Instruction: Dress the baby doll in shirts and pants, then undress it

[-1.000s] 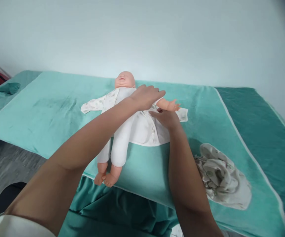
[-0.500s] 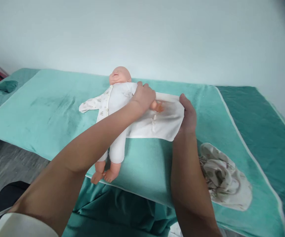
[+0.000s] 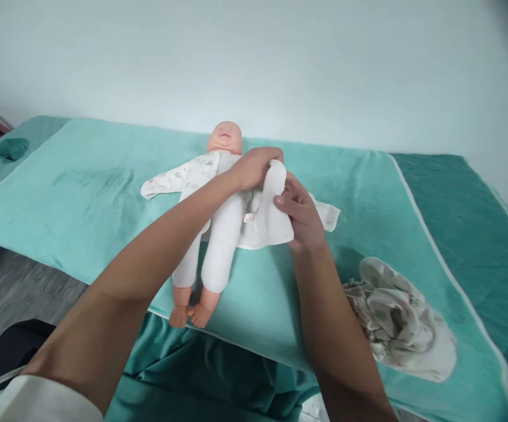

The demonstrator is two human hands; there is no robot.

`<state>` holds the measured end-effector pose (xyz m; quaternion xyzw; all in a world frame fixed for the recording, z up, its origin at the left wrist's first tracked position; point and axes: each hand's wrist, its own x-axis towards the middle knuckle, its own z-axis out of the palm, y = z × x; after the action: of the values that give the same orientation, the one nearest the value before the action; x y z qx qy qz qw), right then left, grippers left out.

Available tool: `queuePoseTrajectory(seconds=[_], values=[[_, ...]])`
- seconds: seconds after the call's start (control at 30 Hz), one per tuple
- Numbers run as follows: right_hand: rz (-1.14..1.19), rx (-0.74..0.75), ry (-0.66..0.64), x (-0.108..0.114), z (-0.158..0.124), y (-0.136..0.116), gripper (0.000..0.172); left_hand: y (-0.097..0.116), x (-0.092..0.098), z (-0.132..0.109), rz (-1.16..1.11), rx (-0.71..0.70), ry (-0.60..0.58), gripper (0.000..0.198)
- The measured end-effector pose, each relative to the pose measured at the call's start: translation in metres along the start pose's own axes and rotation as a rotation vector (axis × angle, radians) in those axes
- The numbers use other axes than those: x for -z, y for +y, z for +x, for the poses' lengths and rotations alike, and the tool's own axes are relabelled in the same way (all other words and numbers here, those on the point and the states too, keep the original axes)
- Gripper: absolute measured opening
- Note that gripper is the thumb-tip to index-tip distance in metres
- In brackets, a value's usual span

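A baby doll (image 3: pixel 225 234) lies on its back on the bed, its far-left arm in the printed sleeve (image 3: pixel 166 183) of a white baby shirt (image 3: pixel 265 225). The rest of the shirt spreads open to the doll's right-hand side in view, inner face up. My left hand (image 3: pixel 256 167) is closed at the doll's other arm, beside the raised shirt edge; its fingertips and that arm are mostly hidden. My right hand (image 3: pixel 304 214) pinches the folded shirt fabric by the armhole. Beyond it, the second sleeve (image 3: pixel 327 215) sticks out flat.
A crumpled printed cloth (image 3: pixel 405 322) lies right of my right forearm. Green covers (image 3: pixel 104 170) with white piping drape the bed, which stands against a pale wall (image 3: pixel 254 64). A black object (image 3: pixel 14 351) is at the lower left, above the grey floor (image 3: pixel 34 287).
My right hand has moved left towards my left hand, gathering the shirt with it. The doll's hand is now out of sight. The doll's head and body have turned slightly and shifted right.
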<state>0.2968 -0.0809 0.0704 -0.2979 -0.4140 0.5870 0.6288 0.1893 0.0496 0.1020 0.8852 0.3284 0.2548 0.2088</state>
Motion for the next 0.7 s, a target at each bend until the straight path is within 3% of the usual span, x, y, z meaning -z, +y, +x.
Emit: queuePoseTrajectory(seconds=[0.1,0.3,0.47,0.63,0.7], values=[[-0.025,-0.019,-0.083,-0.002,-0.001,0.003,0.067,-0.008,0.023,-0.009,-0.039,0.003,0.017,0.009],[-0.077,-0.081,-0.330,0.001,-0.004,0.010,0.066,-0.037,0.048,-0.028,-0.026,0.058,0.296,0.020],[-0.121,-0.113,-0.426,0.006,-0.005,0.011,0.043,-0.055,0.048,-0.051,0.029,0.226,0.425,0.023],[-0.157,-0.138,-0.397,0.002,-0.006,0.012,0.034,-0.047,0.040,-0.067,-0.098,0.314,0.435,0.013],[-0.165,-0.150,-0.378,0.001,-0.007,0.013,0.034,-0.042,0.035,-0.070,-0.078,0.328,0.414,0.017]])
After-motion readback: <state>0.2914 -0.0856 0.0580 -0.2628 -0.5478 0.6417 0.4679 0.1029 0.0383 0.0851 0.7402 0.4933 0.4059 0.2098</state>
